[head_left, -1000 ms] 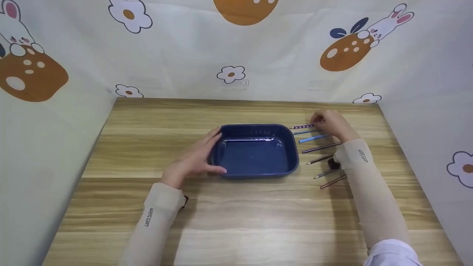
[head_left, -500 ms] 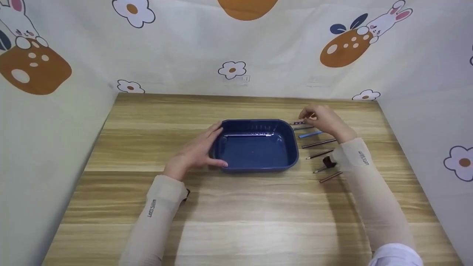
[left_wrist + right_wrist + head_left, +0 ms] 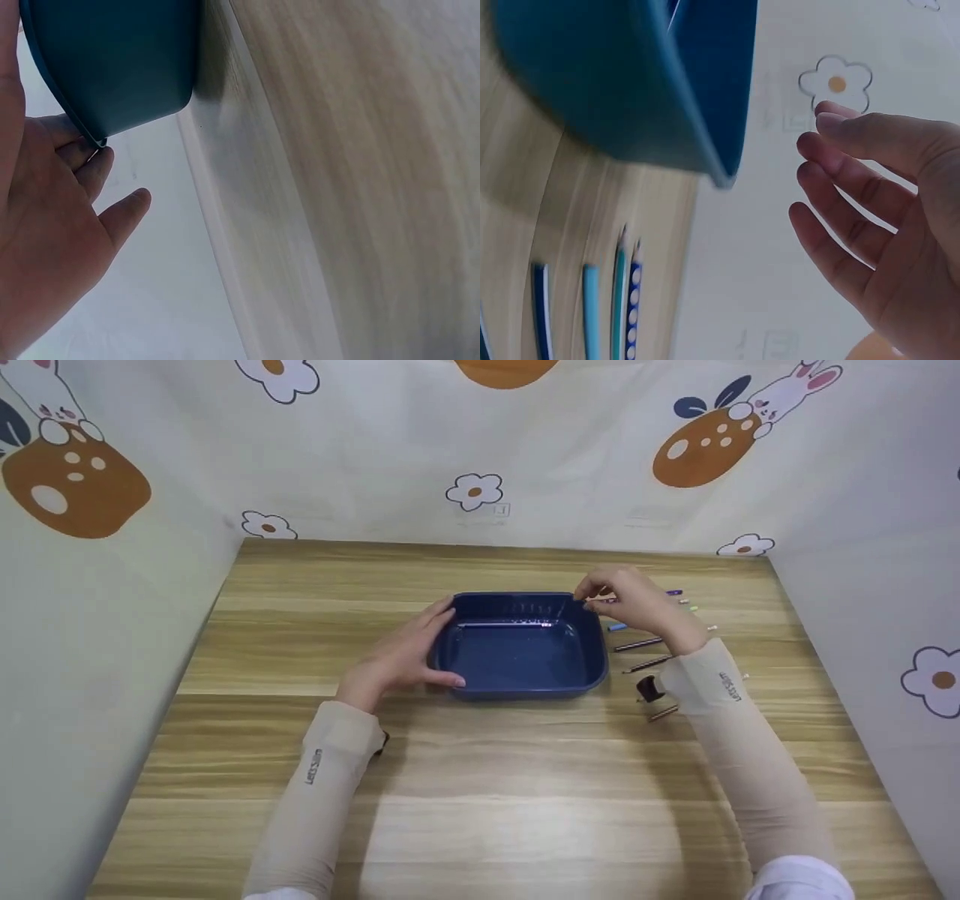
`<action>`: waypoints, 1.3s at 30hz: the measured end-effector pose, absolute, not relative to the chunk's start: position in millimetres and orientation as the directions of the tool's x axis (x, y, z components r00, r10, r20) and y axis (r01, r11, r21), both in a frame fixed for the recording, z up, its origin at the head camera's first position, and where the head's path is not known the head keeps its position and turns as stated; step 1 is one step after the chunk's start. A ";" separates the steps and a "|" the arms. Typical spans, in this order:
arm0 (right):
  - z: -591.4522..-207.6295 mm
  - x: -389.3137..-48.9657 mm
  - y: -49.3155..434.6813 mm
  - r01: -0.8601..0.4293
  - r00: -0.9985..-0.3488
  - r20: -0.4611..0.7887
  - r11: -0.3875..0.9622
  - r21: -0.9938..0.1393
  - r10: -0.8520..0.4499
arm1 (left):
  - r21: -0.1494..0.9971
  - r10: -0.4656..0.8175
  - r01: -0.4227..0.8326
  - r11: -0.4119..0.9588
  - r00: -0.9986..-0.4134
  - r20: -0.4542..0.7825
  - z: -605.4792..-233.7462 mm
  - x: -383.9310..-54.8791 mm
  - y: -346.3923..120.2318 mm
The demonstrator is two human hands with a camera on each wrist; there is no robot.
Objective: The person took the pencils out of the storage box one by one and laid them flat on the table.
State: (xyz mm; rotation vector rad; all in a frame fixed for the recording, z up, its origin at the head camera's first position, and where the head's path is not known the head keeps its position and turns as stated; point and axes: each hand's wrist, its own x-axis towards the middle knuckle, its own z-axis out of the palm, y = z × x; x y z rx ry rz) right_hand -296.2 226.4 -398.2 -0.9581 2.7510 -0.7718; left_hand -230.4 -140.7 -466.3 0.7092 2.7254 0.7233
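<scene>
A deep blue plastic tray (image 3: 525,690) rests on the table in the head view. My left hand (image 3: 401,656) grips its left end, thumb over the front corner and fingers at the back corner. In the left wrist view, several fingers (image 3: 94,169) bend at the rim. My right hand (image 3: 626,596) is at the tray's back right corner, fingers loosely bent, with nothing between them in the right wrist view. Several pencils lie right of the tray, including a purple dotted pencil (image 3: 634,307), a green pencil (image 3: 619,300) and a light blue pencil (image 3: 591,307).
Dark pencils (image 3: 637,645) and a brown pencil (image 3: 664,712) lie partly under the right forearm. The wood-grain table (image 3: 510,780) is bounded by a pale printed sheet (image 3: 375,472) at the back and sides. A black wrist camera (image 3: 649,688) hangs beneath the right wrist.
My right hand has moved left from over the pencils to the tray's back right corner, uncovering the pencils' far ends. My left hand stays at the tray, which has not visibly moved on the table.
</scene>
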 end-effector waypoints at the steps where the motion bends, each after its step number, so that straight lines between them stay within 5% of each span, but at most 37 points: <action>1: -396.5 -294.8 221.8 -0.547 -0.788 0.038 0.670 -0.503 -0.615 | 0.519 0.508 0.393 0.759 -0.856 -0.096 -466.2 -230.7 -140.9; 21: -415.0 -286.4 152.0 -0.617 -0.628 -0.132 0.594 -0.515 -0.767 | 0.528 0.517 0.400 0.749 -0.851 -0.090 -465.6 -230.7 -142.9; 39: -446.8 -294.0 142.2 -0.584 -0.633 -0.258 0.669 -0.460 -0.730 | 0.524 0.511 0.400 0.752 -0.856 -0.079 -467.1 -228.9 -143.1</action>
